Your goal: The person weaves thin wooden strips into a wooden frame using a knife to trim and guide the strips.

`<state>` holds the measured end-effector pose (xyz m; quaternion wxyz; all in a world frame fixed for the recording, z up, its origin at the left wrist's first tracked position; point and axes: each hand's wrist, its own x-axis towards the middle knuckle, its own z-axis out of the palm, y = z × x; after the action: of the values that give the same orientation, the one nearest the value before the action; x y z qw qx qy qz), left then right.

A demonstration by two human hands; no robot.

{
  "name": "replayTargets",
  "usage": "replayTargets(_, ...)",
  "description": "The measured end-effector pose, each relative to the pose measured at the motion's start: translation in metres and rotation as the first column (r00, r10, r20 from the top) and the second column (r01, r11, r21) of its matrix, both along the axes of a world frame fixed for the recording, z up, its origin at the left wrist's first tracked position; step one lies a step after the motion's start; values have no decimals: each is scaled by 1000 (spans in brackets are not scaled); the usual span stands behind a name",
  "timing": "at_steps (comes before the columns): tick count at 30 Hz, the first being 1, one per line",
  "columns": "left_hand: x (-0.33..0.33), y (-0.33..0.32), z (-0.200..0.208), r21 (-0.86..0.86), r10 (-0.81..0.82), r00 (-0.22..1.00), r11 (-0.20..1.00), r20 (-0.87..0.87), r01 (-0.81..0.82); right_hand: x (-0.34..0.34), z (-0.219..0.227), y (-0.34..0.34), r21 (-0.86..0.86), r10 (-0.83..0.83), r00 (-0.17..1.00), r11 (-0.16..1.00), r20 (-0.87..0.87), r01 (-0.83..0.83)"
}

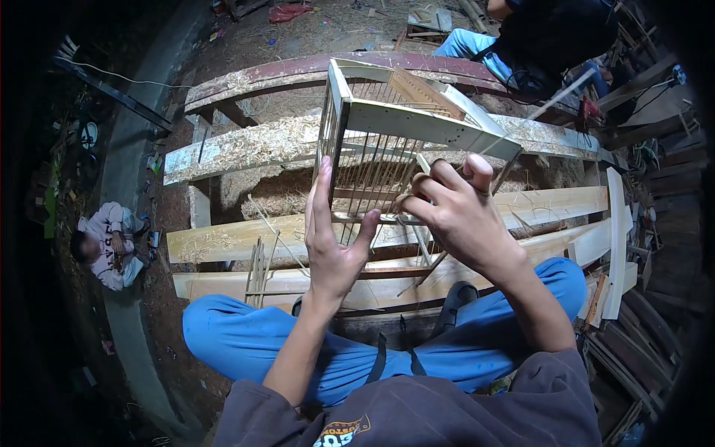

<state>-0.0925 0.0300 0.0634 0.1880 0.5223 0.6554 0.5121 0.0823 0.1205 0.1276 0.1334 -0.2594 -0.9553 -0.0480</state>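
A box-shaped slatted cage point(424, 123) with pale wooden boards and thin upright bars stands tilted in front of me. My left hand point(333, 257) grips its near left corner, thumb on the inner side and fingers along the outer side. My right hand point(465, 216) is closed in a pinch at the near side of the bars. A long thin pale stick point(555, 102) runs from that hand up to the right; the fingers hide its near end. Across the cage top lies a brown wooden strip point(424, 93).
Bench planks point(246, 151) strewn with shavings run crosswise beneath the cage. Several thin sticks point(258, 272) lean on the near plank at left. Loose boards point(617, 242) stand at right. One person point(551, 45) sits at the far right, another point(113, 246) at the far left.
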Motion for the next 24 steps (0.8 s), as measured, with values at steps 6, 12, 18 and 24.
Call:
replayTargets(6,1,0,-1,7,-11,1000,1000,-17,11,1,-1,1,-6,-6,1000,1000,-10,6)
replayTargets(12,0,-1,-1,-6,-10,1000,1000,-10,10,1,-1,2,3,10,1000,1000,-20,-10)
replayTargets(18,1,-1,-1,-6,-16,1000,1000,16,16,0,-2,2,18,47,999,999,-5,-47)
replayTargets(24,0,-1,0,-13,-20,1000,1000,14,20,0,-11,6,-6,96,995,995,-36,-96)
